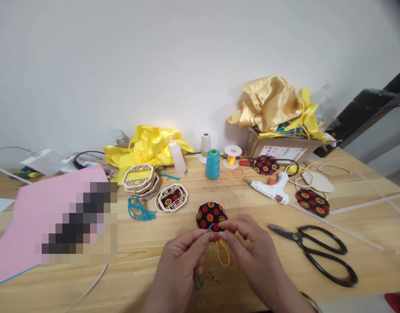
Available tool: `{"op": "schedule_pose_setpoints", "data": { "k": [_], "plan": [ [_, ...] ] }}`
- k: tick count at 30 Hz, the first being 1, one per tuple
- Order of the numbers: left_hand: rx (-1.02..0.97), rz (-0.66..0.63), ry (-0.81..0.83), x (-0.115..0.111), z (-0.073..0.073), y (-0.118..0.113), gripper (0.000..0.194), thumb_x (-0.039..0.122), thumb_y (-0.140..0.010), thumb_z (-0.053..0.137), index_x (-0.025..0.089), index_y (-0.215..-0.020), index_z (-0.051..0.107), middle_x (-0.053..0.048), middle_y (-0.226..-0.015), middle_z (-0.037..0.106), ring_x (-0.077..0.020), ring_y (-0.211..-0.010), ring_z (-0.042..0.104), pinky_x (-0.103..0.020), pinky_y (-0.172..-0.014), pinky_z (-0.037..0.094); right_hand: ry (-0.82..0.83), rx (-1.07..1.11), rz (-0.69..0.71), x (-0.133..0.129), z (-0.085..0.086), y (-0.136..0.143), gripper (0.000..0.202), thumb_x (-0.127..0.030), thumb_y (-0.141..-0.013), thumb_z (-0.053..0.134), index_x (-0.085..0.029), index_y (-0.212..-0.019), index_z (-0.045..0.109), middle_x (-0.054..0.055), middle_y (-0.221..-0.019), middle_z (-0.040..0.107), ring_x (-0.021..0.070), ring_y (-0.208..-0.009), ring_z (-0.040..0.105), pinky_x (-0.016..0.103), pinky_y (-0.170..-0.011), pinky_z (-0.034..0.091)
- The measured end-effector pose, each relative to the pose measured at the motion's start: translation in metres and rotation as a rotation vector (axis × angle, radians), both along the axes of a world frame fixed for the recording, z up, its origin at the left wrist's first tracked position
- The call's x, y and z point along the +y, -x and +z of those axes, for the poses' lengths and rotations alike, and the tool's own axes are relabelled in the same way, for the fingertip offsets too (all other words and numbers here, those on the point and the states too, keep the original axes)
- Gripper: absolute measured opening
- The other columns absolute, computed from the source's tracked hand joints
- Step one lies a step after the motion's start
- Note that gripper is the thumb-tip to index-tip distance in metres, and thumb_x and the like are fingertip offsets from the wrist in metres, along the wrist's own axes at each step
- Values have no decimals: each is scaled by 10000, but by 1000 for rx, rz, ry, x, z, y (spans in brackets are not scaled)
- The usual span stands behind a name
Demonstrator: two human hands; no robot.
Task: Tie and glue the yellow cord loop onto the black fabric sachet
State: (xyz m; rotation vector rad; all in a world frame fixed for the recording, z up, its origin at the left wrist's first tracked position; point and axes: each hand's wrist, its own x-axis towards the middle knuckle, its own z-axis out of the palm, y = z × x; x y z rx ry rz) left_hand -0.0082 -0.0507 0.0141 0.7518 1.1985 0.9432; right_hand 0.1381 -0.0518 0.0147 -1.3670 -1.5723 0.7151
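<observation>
A round black piece of fabric (212,214) with red and orange flower patterns lies on the wooden table, just beyond my fingertips. A yellow cord loop (223,254) hangs below it, between my hands. My left hand (186,254) pinches a thin teal cord (209,227), whose end sticks up over the fabric; more teal shows under this hand. The fingers of my right hand (248,248) are pressed together at the fabric's near edge, touching those of my left hand. What they hold is too small to tell.
Black-handled scissors (297,237) lie right of my right hand, with a white glue gun (273,189) behind. Teal thread (213,165), a clear bottle (177,158) and stacked wooden frames (139,179) stand farther back. Pink paper (56,195) is at left, a cardboard box (284,150) at back right.
</observation>
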Motion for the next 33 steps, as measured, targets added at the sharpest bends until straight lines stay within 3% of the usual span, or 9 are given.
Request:
{"op": "schedule_pose_setpoints", "data": {
  "k": [4, 8, 19, 33],
  "plan": [
    [111, -57, -47, -3, -1, 2, 240, 372, -736, 631, 166, -822, 722, 66, -466, 348, -74, -435, 274, -190, -405, 204, 394, 259, 109, 8, 6, -1, 139, -261, -718, 646, -193, -825, 703, 25, -768, 671, 164, -722, 598, 272, -650, 465],
    [241, -130, -94, -5, 3, 4, 244, 383, -757, 595, 183, -819, 721, 59, -466, 344, -82, -438, 276, -195, -406, 201, 579, 457, 163, 8, 6, 1, 186, -278, -676, 678, -189, -834, 716, 26, -778, 695, 159, -730, 604, 263, -670, 452],
    [287, -199, -105, -4, 11, 2, 238, 363, -767, 579, 182, -751, 732, 52, -448, 356, -86, -426, 289, -200, -408, 218, 654, 687, 148, 6, 5, 5, 163, -253, -604, 732, -174, -745, 714, -5, -642, 654, 95, -584, 543, 215, -566, 395],
    [262, -220, -67, -4, 12, 2, 319, 405, -760, 571, 151, -584, 652, 77, -382, 320, -72, -388, 268, -197, -402, 208, 585, 667, 235, 8, 5, 8, 148, -273, -710, 644, -136, -657, 656, -13, -511, 576, 97, -513, 479, 234, -531, 340]
  ]
}}
